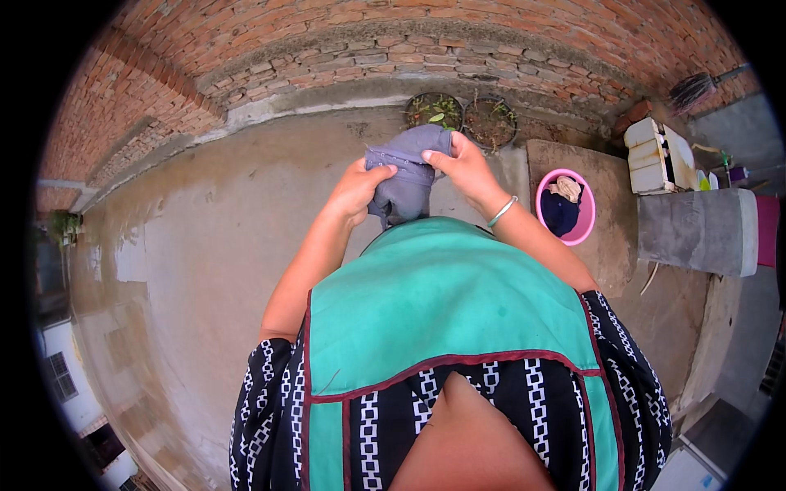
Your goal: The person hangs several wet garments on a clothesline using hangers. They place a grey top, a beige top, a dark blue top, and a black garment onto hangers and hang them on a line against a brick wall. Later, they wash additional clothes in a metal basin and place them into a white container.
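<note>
Here my left hand (pixel 355 191) and right hand (pixel 472 170) are gripping the crumpled grey-purple cloth garment (pixel 403 186), which is hanging between them.

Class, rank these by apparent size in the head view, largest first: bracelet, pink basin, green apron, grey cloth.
1. green apron, nearness to the camera helping
2. grey cloth
3. pink basin
4. bracelet
</note>
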A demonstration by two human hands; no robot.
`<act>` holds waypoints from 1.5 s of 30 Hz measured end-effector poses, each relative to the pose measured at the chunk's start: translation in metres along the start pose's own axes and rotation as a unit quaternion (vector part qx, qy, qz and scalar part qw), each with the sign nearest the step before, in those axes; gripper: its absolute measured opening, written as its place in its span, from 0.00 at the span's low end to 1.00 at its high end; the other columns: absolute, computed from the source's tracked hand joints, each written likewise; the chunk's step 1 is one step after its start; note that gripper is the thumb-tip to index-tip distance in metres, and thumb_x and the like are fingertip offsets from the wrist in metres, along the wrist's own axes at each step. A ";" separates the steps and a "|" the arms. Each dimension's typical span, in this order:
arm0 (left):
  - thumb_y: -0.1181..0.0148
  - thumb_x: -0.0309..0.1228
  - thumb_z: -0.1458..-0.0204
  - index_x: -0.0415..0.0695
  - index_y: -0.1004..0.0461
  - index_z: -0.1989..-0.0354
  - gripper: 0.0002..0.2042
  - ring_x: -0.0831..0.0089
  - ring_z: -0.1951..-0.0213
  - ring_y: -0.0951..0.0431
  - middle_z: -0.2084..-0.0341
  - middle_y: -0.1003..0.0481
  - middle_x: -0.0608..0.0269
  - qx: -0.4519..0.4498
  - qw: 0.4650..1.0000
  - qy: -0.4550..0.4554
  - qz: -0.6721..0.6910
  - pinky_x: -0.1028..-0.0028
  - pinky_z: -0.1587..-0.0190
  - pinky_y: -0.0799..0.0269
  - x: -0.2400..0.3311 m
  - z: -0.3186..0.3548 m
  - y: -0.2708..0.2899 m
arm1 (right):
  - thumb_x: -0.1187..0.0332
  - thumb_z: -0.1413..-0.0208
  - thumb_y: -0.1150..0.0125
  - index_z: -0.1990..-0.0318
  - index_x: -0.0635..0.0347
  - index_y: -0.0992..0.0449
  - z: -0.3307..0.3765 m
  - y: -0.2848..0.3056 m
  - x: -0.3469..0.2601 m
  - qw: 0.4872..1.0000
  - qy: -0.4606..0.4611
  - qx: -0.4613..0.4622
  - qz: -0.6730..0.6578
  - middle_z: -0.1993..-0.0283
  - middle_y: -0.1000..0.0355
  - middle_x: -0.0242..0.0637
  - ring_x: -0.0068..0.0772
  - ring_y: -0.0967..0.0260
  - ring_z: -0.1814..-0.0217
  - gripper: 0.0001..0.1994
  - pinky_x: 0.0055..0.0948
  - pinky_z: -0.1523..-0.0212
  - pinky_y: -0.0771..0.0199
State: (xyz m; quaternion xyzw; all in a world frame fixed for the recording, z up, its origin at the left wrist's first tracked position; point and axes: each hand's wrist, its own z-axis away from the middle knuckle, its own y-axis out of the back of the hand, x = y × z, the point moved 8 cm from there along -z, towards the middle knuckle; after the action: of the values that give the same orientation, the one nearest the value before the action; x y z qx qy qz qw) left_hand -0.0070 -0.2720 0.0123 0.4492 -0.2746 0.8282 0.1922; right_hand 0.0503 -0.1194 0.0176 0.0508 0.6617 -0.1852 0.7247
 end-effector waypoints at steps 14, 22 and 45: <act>0.47 0.24 0.50 0.33 0.31 0.57 0.12 0.69 0.62 0.24 0.63 0.25 0.55 -0.030 0.999 0.003 0.034 0.70 0.57 0.29 -0.002 0.002 -0.004 | 0.71 0.50 0.39 0.60 0.63 0.30 0.003 0.000 0.014 0.998 -0.037 0.016 -0.049 0.67 0.29 0.30 0.20 0.34 0.69 0.11 0.22 0.66 0.33; 0.48 0.24 0.50 0.34 0.31 0.58 0.11 0.70 0.63 0.24 0.64 0.25 0.57 -0.010 1.000 -0.023 0.000 0.71 0.57 0.29 -0.002 -0.006 0.001 | 0.68 0.50 0.37 0.63 0.59 0.30 0.003 0.005 0.018 0.994 -0.110 -0.003 -0.012 0.69 0.29 0.29 0.18 0.35 0.70 0.10 0.21 0.67 0.35; 0.44 0.23 0.56 0.35 0.30 0.56 0.16 0.67 0.60 0.24 0.61 0.25 0.56 -0.095 0.989 0.018 0.113 0.68 0.54 0.28 -0.016 -0.009 -0.004 | 0.67 0.51 0.38 0.66 0.58 0.28 0.001 0.007 0.016 0.991 -0.125 -0.056 0.005 0.69 0.30 0.26 0.18 0.37 0.69 0.07 0.21 0.67 0.36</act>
State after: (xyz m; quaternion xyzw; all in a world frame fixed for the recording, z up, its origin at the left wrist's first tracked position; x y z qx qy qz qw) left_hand -0.0021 -0.2642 -0.0040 0.3795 -0.3977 0.8229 0.1439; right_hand 0.0544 -0.1166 0.0007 -0.0102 0.5746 -0.1493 0.8047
